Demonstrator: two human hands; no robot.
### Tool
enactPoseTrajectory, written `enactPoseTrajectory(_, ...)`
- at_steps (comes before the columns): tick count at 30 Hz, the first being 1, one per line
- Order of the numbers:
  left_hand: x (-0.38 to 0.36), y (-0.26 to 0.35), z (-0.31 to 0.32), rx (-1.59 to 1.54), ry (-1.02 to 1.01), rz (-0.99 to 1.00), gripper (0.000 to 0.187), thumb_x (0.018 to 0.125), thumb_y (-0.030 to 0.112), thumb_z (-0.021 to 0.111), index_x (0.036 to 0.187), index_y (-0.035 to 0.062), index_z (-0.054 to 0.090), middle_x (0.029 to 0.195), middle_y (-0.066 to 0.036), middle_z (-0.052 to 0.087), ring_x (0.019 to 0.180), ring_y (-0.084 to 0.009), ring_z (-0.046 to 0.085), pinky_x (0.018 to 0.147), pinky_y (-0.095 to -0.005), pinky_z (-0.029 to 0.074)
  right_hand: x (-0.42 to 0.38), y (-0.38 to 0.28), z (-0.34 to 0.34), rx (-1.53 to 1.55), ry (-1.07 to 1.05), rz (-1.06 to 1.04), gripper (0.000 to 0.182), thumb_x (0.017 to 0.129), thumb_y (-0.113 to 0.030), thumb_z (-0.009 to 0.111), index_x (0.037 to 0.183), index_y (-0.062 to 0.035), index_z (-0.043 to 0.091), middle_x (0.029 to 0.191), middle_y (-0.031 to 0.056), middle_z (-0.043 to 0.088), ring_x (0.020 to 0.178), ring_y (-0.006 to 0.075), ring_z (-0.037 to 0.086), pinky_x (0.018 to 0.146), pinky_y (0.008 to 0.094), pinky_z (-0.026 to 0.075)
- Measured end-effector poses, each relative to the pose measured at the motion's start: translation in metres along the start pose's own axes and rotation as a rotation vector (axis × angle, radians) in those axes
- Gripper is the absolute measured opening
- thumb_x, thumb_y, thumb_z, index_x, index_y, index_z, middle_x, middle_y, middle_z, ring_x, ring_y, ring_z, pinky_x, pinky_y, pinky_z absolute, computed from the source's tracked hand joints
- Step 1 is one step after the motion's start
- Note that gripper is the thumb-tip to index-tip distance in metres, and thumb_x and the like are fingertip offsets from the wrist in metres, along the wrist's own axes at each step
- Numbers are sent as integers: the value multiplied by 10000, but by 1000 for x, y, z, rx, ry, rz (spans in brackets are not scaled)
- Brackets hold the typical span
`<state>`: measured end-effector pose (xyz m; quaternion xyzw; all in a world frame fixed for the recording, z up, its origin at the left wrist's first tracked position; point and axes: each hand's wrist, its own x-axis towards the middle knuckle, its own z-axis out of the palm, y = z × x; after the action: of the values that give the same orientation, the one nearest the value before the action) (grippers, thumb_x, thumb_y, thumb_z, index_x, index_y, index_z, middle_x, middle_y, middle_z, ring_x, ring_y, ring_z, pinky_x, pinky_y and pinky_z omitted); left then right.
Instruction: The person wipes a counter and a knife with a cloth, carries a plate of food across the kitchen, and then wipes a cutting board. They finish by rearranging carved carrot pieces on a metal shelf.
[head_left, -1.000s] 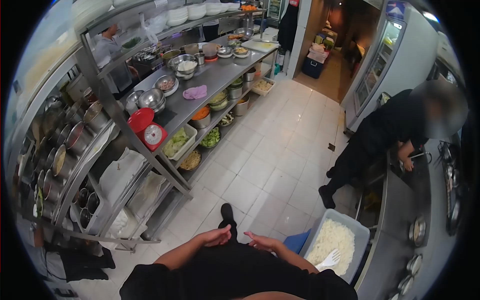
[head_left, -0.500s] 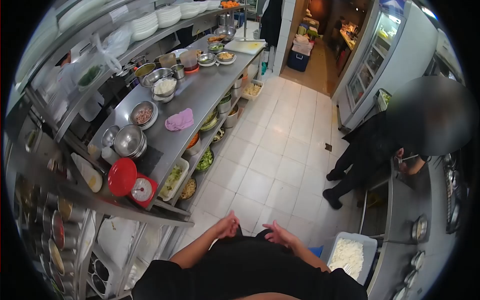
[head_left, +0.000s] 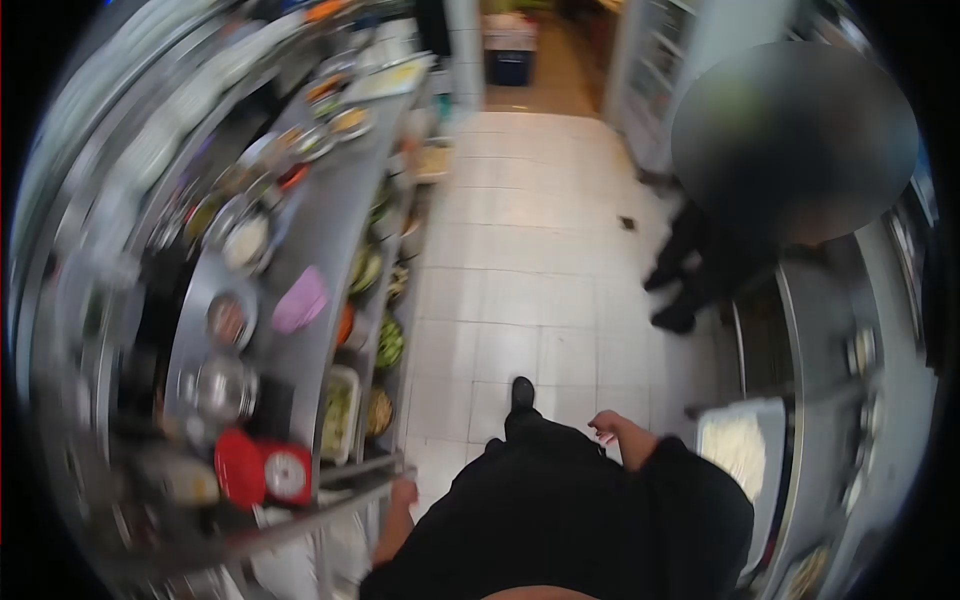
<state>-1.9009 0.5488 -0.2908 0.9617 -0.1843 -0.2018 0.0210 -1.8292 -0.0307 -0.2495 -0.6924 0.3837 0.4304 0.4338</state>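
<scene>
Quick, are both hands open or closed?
Left hand: too blurred to tell, beside the metal rail.
Right hand: looks partly curled; can't tell if it's holding anything.

Two bare hands (head_left: 607,425) are seen. On the left counter (head_left: 350,180), one red scale (head_left: 287,474), one pink cloth (head_left: 300,300) and one cutting board (head_left: 388,82) are counted; at right, one tub (head_left: 777,455) and one person (head_left: 715,250).

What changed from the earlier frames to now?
Bare hands spread apart: left hand out left, by the silver metal rack frame; right hand out right. Whether either grips anything is unclear. Unchanged: pink cloth on grey steel counter, red round-dial scale at its near end.
</scene>
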Motion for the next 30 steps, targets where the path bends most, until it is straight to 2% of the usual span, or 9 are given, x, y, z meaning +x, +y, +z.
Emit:
enactPoseTrajectory(4, 84, -56, -48, -81, 39, 165, 167, 812, 191, 579, 909, 94, 673, 889, -173, 666, 759, -326, 638, 713, -527, 489, -83, -5, -16, -613, 118, -408, 269, 677, -172, 667, 929, -89, 715, 955, 134, 698, 848, 307, 681, 821, 383, 517)
enactPoseTrajectory(6, 128, -73, -92, -211, 15, 175, 156, 832, 188, 565, 910, 93, 662, 865, -163, 656, 733, -311, 626, 682, -507, 485, 93, 26, 2, -599, 22, -587, 271, 640, -177, 697, 901, -115, 732, 849, 162, 693, 830, 325, 674, 735, 428, 499)
enactPoseTrajectory(7, 145, -69, -113, -291, 9, 151, 151, 843, 186, 558, 910, 92, 656, 852, -158, 651, 720, -303, 621, 667, -496, 483, 123, -4, 17, -63, -25, -172, 203, 676, -183, 677, 837, -68, 721, 813, 155, 688, 778, 306, 673, 668, 443, 496)
enactPoseTrajectory(17, 275, -43, -202, -1259, 30, -508, 141, 946, 171, 490, 911, 87, 597, 729, -112, 600, 587, -227, 564, 514, -395, 462, 57, -143, -42, -251, 70, -332, 345, 846, -320, 572, 892, 0, 692, 817, 136, 676, 659, 251, 675, 512, 456, 544)
enactPoseTrajectory(19, 312, -32, -266, -1576, 309, -454, 118, 948, 176, 524, 948, 59, 539, 675, -73, 537, 534, -184, 497, 443, -339, 401, 57, -136, -62, -159, 97, -284, 346, 844, -322, 573, 904, -2, 690, 831, 135, 677, 673, 247, 677, 514, 451, 545)
enactPoseTrajectory(20, 341, -79, -268, -1407, 349, -195, 202, 931, 170, 562, 1081, 38, 536, 770, -82, 570, 639, -207, 547, 557, -358, 462, 55, -131, -71, -73, 127, -243, 348, 842, -325, 574, 915, -4, 688, 844, 135, 679, 688, 243, 679, 517, 446, 546)
enactPoseTrajectory(23, 336, -97, -357, -571, 639, -297, 432, 903, 192, 600, 1267, -20, 503, 1084, -165, 595, 1004, -285, 570, 898, -359, 449, 56, -96, -83, 166, 120, -141, 351, 856, -341, 568, 944, -19, 675, 851, 123, 676, 707, 231, 676, 520, 420, 542)
enactPoseTrajectory(27, 322, -175, -409, -758, 777, -573, 457, 958, 234, 505, 1358, 17, 450, 1263, -214, 553, 1068, -316, 580, 955, -374, 443, 45, -31, -81, 240, 170, -38, 340, 855, -351, 579, 883, -25, 670, 762, 108, 663, 636, 208, 644, 509, 391, 517)
enactPoseTrajectory(30, 322, -238, -387, -260, 649, -57, 458, 972, 248, 455, 1387, 55, 433, 1304, -220, 531, 1080, -331, 590, 919, -388, 471, 79, 42, -52, 49, 177, 18, 219, 829, -241, 594, 919, -63, 683, 716, 97, 649, 616, 223, 639, 560, 416, 524)
